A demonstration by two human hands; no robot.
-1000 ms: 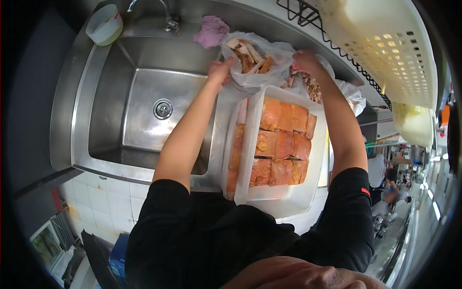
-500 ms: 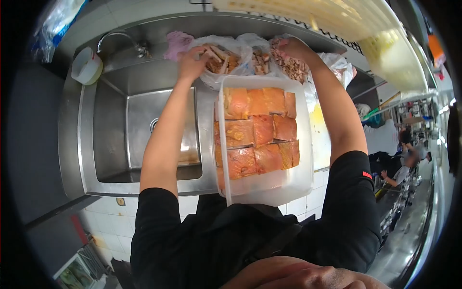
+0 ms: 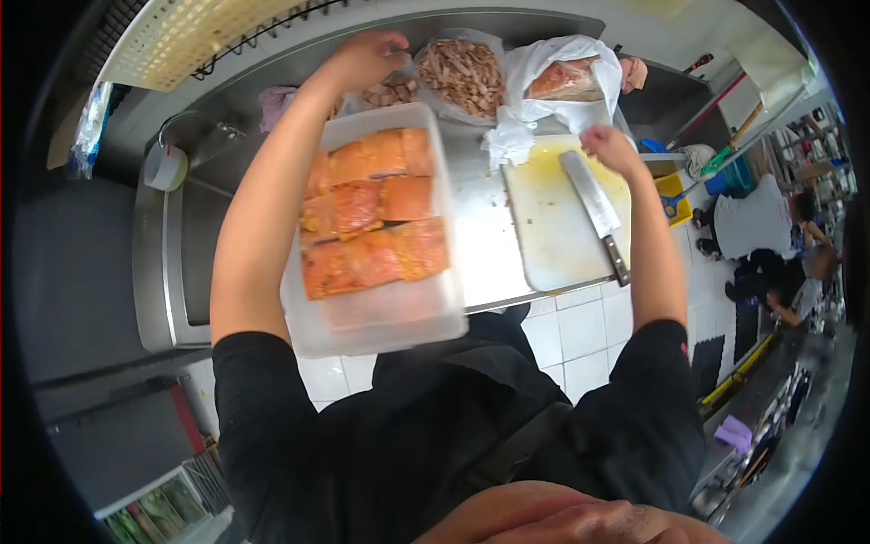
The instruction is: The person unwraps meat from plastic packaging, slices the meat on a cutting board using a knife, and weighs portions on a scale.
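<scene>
My left hand hovers over the bags at the back of the counter, fingers apart and holding nothing. Beneath it lie pieces of chopped meat, with a clear bag of chopped meat to the right. My right hand, slightly blurred, has curled fingers at the cutting board's far edge, close to a white plastic bag around a large piece of meat. Whether it pinches anything is hidden. Below it a cleaver-like knife lies on the stained white cutting board.
In front of my left arm, a translucent plastic tub of browned, skin-on meat slabs reaches past the counter's front edge. A steel sink and white container are at left. A perforated yellowish rack hangs above. Other people work far right.
My view has swung to the right, bringing the cutting board and knife into sight. My right hand has left the chopped meat and moved right. My left hand has moved off the left bag.
</scene>
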